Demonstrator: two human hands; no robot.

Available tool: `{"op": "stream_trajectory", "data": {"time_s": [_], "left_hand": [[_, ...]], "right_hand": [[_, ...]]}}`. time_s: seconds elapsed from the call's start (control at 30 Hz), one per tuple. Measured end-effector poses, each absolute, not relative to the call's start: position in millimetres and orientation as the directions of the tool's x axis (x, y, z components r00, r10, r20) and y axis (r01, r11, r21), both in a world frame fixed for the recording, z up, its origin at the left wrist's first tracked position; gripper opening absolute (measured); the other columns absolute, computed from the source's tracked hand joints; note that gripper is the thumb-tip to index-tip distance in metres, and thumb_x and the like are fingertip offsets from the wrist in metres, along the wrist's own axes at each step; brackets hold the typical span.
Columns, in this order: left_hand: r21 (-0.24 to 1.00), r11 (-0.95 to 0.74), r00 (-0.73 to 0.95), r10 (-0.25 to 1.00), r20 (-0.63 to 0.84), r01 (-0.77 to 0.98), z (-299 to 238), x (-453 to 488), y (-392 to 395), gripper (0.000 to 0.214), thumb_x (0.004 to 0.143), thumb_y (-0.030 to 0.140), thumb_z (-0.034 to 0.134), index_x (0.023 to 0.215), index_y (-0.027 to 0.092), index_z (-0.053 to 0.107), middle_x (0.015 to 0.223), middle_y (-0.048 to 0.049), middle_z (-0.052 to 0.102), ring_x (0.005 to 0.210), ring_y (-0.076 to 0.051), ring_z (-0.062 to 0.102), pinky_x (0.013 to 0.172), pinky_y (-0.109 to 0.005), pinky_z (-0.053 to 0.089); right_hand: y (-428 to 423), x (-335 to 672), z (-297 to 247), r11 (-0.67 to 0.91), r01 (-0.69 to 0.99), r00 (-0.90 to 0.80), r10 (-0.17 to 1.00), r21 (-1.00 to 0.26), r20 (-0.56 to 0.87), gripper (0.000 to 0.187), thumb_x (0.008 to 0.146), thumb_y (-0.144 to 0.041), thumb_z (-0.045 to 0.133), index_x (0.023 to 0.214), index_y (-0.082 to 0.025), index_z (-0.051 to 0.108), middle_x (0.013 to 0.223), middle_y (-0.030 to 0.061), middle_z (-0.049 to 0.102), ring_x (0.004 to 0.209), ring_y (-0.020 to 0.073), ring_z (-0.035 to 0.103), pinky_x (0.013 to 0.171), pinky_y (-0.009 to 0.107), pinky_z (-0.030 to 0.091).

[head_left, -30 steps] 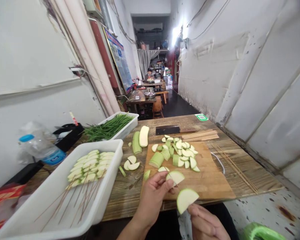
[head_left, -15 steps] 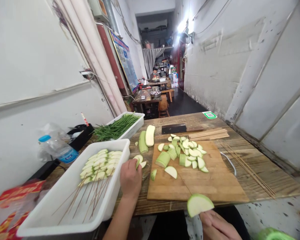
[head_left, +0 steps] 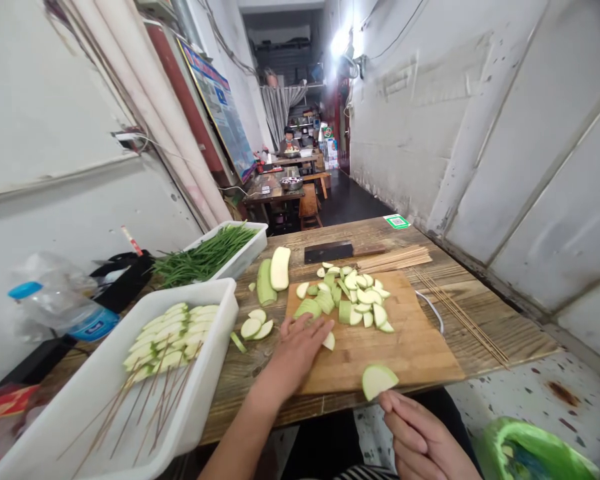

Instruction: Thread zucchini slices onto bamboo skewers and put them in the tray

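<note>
My right hand [head_left: 420,430] is closed at the near edge of the cutting board, with a half-moon squash slice [head_left: 379,382] at its fingertips. Whether a skewer runs through that slice I cannot make out. My left hand [head_left: 300,343] lies over the left part of the wooden cutting board [head_left: 390,360], fingers spread and reaching to the sliced pale green squash [head_left: 316,305]. One half-moon slice [head_left: 329,341] is partly covered by its fingers. Cut pieces [head_left: 365,297] are heaped further back on the board. Several loose slices [head_left: 251,327] rest on the table left of it.
On the left, a white tray [head_left: 233,300] holds skewered slices. Behind it stands a tray of green chives [head_left: 210,253]. A cleaver [head_left: 329,252], bamboo skewers [head_left: 400,259] and two squash pieces [head_left: 280,268] lie behind the board. A green-lined bin [head_left: 500,440] stands lower right.
My left hand has let go of a slice among those on the table and moved right onto the board. My right hand still holds its slice. The view has shifted right.
</note>
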State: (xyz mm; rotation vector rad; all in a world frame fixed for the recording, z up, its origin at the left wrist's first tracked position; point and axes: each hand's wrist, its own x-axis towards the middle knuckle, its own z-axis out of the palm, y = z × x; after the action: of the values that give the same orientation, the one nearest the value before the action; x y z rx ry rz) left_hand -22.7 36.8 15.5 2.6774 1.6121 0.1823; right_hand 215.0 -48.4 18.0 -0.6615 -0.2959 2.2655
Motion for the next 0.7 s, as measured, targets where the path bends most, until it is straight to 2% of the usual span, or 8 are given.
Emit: {"op": "stream_trajectory", "data": {"time_s": [0.1, 0.2, 0.27, 0.33, 0.43, 0.5, 0.6, 0.7], "left_hand": [[0.078, -0.440, 0.438, 0.898, 0.035, 0.895, 21, -12, 42, 0.056, 0.084, 0.004, 0.034, 0.135, 0.025, 0.042, 0.122, -0.0088, 0.059, 0.120, -0.026, 0.040, 0.098, -0.049, 0.024], [0.136, -0.393, 0.391, 0.919, 0.046, 0.909, 31, -7, 42, 0.039, 0.084, 0.010, 0.040, 0.114, 0.023, 0.060, 0.103, -0.0088, 0.063, 0.108, -0.025, 0.047, 0.095, -0.046, 0.028], [0.262, -0.355, 0.352, 0.934, 0.061, 0.897, 35, -6, 38, 0.028, 0.083, 0.013, 0.043, 0.095, 0.020, 0.068, 0.094, -0.0090, 0.063, 0.097, -0.023, 0.051, 0.089, -0.041, 0.035], [0.470, -0.321, 0.322, 0.943, 0.081, 0.822, 35, -4, 34, 0.022, 0.083, 0.016, 0.046, 0.085, 0.018, 0.068, 0.091, -0.0091, 0.063, 0.089, -0.021, 0.055, 0.083, -0.035, 0.040], [0.811, -0.157, 0.172, 0.983, 0.070, 0.564, 30, -1, 26, 0.011, 0.078, 0.024, 0.058, 0.075, 0.018, 0.066, 0.098, -0.0091, 0.065, 0.091, -0.020, 0.059, 0.083, -0.032, 0.044], [0.965, 0.037, 0.058, 0.997, -0.054, 0.260, 28, 2, 20, 0.014, 0.075, 0.030, 0.063, 0.070, 0.016, 0.061, 0.098, -0.0092, 0.066, 0.090, -0.021, 0.063, 0.080, -0.033, 0.047], [0.947, 0.245, 0.082, 0.969, -0.233, -0.208, 32, 5, 14, 0.020, 0.074, 0.031, 0.066, 0.073, 0.016, 0.055, 0.090, -0.0078, 0.068, 0.085, -0.020, 0.066, 0.074, -0.030, 0.051], [0.868, 0.288, 0.076, 0.956, -0.282, -0.405, 40, 6, 13, 0.022, 0.071, 0.021, 0.071, 0.087, 0.015, 0.057, 0.094, -0.0081, 0.069, 0.085, -0.017, 0.067, 0.074, -0.026, 0.052]], "right_hand": [[-49, 216, 18, -0.692, -0.586, -0.569, 0.722, -0.422, -0.394, 0.023, 0.074, -0.036, 0.074, 0.074, -0.018, 0.059, 0.043, -0.0130, 0.037, 0.027, -0.0021, 0.011, 0.025, 0.011, 0.014], [-50, 215, 15, -0.635, -0.581, -0.500, 0.772, -0.509, -0.392, 0.025, 0.075, -0.038, 0.072, 0.076, -0.018, 0.058, 0.043, -0.0135, 0.037, 0.027, -0.0021, 0.011, 0.025, 0.010, 0.015], [-52, 213, 10, -0.562, -0.560, -0.443, 0.824, -0.609, -0.353, 0.028, 0.080, -0.044, 0.066, 0.078, -0.018, 0.056, 0.043, -0.0139, 0.036, 0.026, -0.0018, 0.011, 0.025, 0.010, 0.014], [-56, 210, 3, -0.473, -0.497, -0.372, 0.874, -0.728, -0.313, 0.034, 0.082, -0.051, 0.060, 0.079, -0.018, 0.054, 0.043, -0.0144, 0.034, 0.027, -0.0012, 0.011, 0.025, 0.011, 0.012], [-61, 207, -4, -0.273, -0.285, -0.234, 0.949, -0.919, -0.209, 0.038, 0.084, -0.055, 0.054, 0.081, -0.017, 0.053, 0.044, -0.0131, 0.030, 0.033, 0.0018, 0.016, 0.031, 0.012, 0.015], [-63, 207, -5, -0.058, -0.089, -0.203, 0.978, -0.994, -0.039, 0.034, 0.089, -0.049, 0.050, 0.081, -0.017, 0.056, 0.047, -0.0098, 0.032, 0.039, 0.0050, 0.025, 0.036, 0.014, 0.022], [-65, 210, -3, 0.263, 0.170, -0.297, 0.933, -0.950, 0.205, 0.023, 0.093, -0.032, 0.044, 0.085, -0.017, 0.059, 0.055, -0.0044, 0.045, 0.046, 0.0087, 0.040, 0.044, 0.018, 0.032], [-65, 212, -1, 0.432, 0.314, -0.380, 0.873, -0.846, 0.305, 0.019, 0.092, -0.020, 0.042, 0.089, -0.018, 0.061, 0.062, -0.0006, 0.057, 0.050, 0.0109, 0.051, 0.049, 0.018, 0.040]]}}
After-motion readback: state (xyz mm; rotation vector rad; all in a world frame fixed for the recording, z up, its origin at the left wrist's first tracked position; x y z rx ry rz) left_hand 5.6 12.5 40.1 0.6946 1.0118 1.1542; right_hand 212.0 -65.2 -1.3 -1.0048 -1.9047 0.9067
